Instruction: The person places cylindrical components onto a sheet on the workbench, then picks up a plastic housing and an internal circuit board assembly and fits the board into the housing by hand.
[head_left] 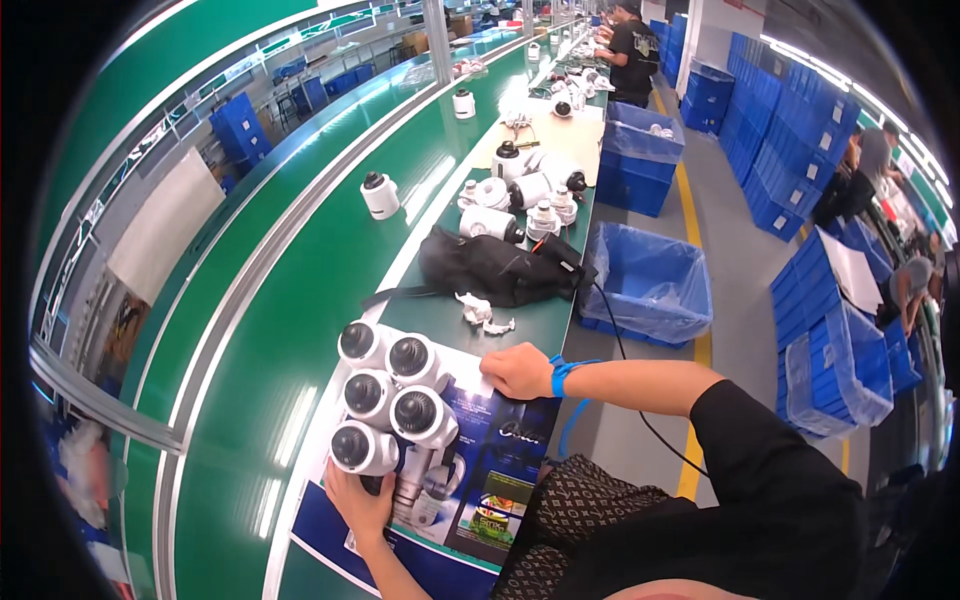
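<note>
Several white rounded housings with black ribbed caps stand grouped on a printed poster sheet (510, 440) at the bench's near end. My left hand (360, 505) curls its fingers around the lower side of the nearest white housing (364, 449); a small dark part shows beside the fingers. At the sheet's upper right edge rests my right hand (517, 371), a blue band on its wrist. Its fingers are curled in, and what they may hold is hidden. Just beyond lies a crumpled white scrap (483, 314), with a black bag (495, 268) behind it.
More white housings (530, 190) lie jumbled farther up the bench. A green conveyor belt (300, 275) runs along the left, carrying a single housing (379, 196). Blue lined bins (650, 280) stand at the right, and a black cable (640, 400) hangs past the bench edge. A co-worker (632, 55) stands far ahead.
</note>
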